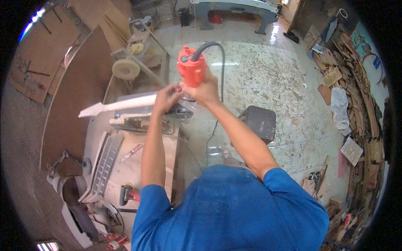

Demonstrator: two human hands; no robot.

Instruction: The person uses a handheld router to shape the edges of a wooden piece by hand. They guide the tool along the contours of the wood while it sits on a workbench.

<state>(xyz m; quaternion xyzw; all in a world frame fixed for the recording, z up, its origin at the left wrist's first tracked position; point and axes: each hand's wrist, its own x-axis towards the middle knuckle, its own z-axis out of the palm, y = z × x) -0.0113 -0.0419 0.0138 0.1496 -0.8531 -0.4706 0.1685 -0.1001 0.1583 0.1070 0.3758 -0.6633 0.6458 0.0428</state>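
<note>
My right hand [204, 90] is wrapped round the lower body of an orange-red handheld router [191, 71], held upright with its dark cord [222, 62] arching from the top. My left hand [168, 98] closes on the router's low left side, by a small red knob. A pale wooden guitar neck [130, 102], its headstock pointing left, runs up to my left hand. Beneath it is a vise-like clamp [138, 121] on the workbench. The router's base and cutter are hidden by my hands.
On the wooden workbench [157, 161] lie a slotted frame [104, 163], a slim red-and-white tool [132, 153] and a red-and-black power tool [129, 195]. A black textured box [259, 123] sits on the floor to the right. Wood scraps [356, 96] are piled along the right wall.
</note>
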